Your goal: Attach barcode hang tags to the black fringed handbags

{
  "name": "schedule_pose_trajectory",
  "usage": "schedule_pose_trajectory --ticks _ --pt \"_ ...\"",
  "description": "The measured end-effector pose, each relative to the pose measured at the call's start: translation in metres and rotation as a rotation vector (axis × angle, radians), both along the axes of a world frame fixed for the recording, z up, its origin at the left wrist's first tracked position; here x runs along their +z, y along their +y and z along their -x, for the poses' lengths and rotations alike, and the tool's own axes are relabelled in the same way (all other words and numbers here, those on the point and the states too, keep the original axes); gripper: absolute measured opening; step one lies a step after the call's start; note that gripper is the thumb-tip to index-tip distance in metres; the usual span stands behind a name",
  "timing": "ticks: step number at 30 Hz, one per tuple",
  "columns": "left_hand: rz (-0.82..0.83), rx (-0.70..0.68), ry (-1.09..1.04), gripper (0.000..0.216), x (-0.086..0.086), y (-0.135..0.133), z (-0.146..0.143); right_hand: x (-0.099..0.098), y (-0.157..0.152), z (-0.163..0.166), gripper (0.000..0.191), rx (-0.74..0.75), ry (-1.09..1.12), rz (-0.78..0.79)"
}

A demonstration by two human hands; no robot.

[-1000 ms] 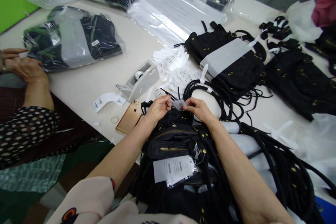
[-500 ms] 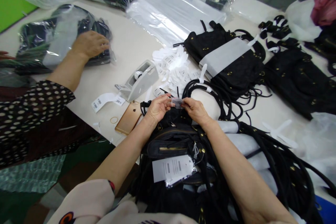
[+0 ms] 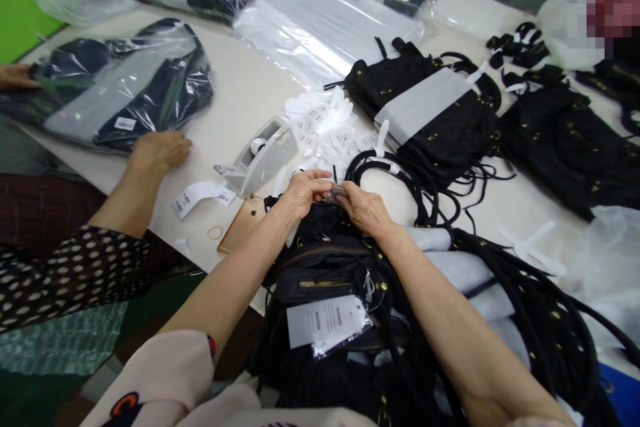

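My left hand [image 3: 306,193] and my right hand [image 3: 367,209] meet above the top of a black bag [image 3: 313,260] with a brass zip. Between their fingertips they pinch a small, greyish clear strip [image 3: 339,191], too small to name surely. My fingers partly cover it. A white hang tag [image 3: 325,321] lies on the bag's front, tied on by a string. Beyond my hands are looped black straps [image 3: 367,163] with white wraps and a heap of white paper labels [image 3: 323,123].
A grey dispenser [image 3: 263,157], a gold phone [image 3: 237,227] and a rubber band [image 3: 215,233] lie left of my hands. A co-worker's hand [image 3: 159,150] touches a plastic-wrapped bag [image 3: 125,90]. More black bags [image 3: 425,113] lie right, clear plastic sheets [image 3: 320,20] behind.
My fingers have drawn closer around the small strip, which shows less now. The co-worker's hand has moved from on top of the wrapped bag to its near edge, and that bag is turned.
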State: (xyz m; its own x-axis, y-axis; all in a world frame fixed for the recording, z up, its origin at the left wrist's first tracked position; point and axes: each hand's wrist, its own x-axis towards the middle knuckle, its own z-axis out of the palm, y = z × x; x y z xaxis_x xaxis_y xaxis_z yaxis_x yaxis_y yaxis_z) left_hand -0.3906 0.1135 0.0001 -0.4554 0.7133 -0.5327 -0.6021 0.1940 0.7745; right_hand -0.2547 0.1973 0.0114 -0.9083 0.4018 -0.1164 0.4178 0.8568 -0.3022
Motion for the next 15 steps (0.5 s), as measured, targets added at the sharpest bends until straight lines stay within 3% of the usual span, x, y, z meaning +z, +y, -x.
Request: schedule_pose_trajectory --ticks 5,10,15 --pt "0.005 -0.003 -0.018 0.033 -0.001 -0.001 -0.002 -0.001 0.000 0.001 0.032 0.023 -0.039 -0.088" --pt "0.000 -0.001 0.148 0.030 0.000 0.001 -0.009 -0.002 -0.002 0.006 0.031 0.063 -0.104 -0.127" --pt "0.044 -0.114 0.393 0.036 0.011 0.002 -0.019 -0.009 0.000 0.007 0.019 -0.021 0.020 0.036"
